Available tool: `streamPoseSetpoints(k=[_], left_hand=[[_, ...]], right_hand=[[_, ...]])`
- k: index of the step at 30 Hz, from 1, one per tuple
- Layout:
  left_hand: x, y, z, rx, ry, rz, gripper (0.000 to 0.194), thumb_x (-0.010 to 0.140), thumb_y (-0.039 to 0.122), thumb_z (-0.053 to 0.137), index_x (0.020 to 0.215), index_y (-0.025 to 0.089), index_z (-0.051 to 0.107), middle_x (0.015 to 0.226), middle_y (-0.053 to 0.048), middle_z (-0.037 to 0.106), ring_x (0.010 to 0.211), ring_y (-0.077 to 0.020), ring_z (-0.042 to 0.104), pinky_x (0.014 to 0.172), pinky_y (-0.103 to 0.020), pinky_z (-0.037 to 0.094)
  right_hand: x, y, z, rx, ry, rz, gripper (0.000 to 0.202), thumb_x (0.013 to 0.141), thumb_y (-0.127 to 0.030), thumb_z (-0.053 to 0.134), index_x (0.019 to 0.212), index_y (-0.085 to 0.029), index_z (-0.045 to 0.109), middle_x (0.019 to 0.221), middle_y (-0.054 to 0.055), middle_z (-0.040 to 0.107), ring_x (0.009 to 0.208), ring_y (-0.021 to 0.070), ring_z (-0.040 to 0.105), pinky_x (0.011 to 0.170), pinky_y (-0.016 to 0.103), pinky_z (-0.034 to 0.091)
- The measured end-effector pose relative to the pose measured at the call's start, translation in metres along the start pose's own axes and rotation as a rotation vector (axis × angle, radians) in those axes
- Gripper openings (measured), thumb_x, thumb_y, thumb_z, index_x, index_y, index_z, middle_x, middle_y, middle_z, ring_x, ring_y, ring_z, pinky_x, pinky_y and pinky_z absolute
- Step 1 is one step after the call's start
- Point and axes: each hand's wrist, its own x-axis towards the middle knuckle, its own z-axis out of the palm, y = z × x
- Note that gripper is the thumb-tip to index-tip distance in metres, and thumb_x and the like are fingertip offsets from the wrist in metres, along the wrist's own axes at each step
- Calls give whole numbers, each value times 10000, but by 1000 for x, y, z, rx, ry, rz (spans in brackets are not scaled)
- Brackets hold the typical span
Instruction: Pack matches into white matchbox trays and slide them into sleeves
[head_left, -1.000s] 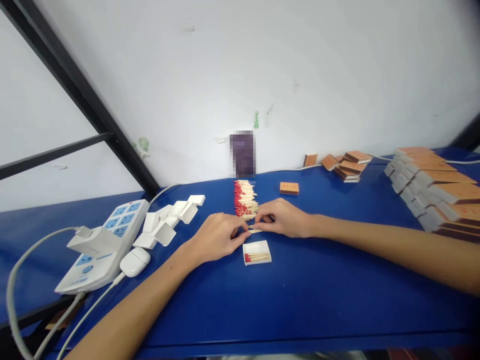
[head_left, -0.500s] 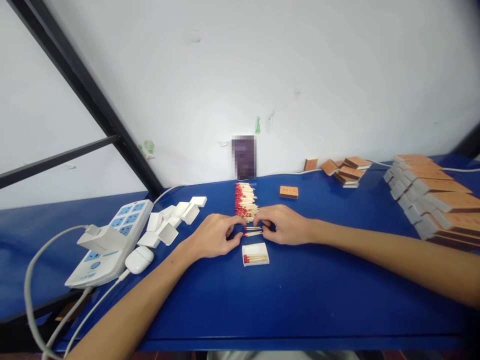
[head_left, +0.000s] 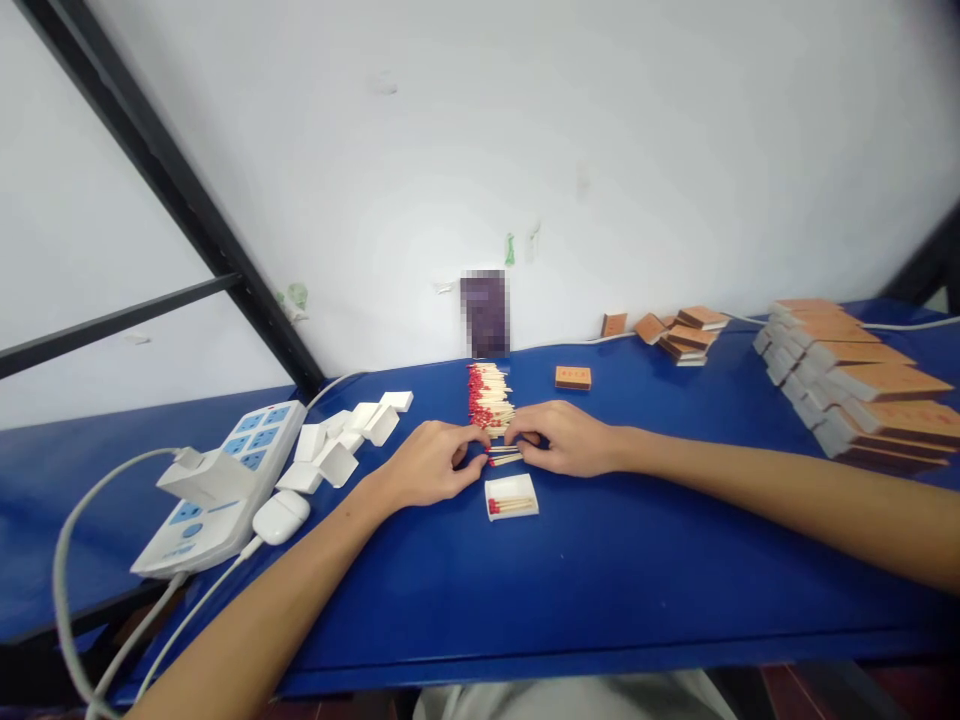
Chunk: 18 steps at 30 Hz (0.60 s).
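on the blue table [head_left: 637, 580], the large stack of matchboxes [head_left: 892, 385] stands well to the right of both hands. the left hand [head_left: 435, 465] has its thumb and index finger parted, with nothing seen between them. the right hand [head_left: 570, 438] is bent, its fingertips near the stick ends, and i cannot tell if they are closed on a match. the pile of matches [head_left: 489, 398] lies just beyond the fingers, and the open white tray [head_left: 512, 487], with some matches inside, lies just on the near side. smallest is the group of loose matches [head_left: 505, 458] between the hands; one second ago fingers partly covered it, now its red heads show, so it seems separated from the pile.
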Motion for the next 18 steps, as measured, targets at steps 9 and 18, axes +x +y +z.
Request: streamPoseSetpoints(k=[9, 18], left_hand=[[1, -8, 2, -46, -1, -5, 170, 878, 181, 499, 964, 199, 645, 564, 63, 507, 504, -85, 461, 562, -209, 328], [0, -7, 1, -68, -18, -14, 160, 891, 211, 501, 948, 198, 650, 566, 60, 501, 500, -86, 449, 545, -209, 316]], right_hand=[[0, -1, -2, -4, 1, 9, 144, 823, -265, 583, 898, -178, 668, 690, -16, 558, 606, 109, 480, 581, 239, 320], [1, 1, -1, 20, 3, 8, 96, 828, -232, 575, 855, -180, 651, 682, -29, 545, 597, 95, 464, 578, 226, 313]])
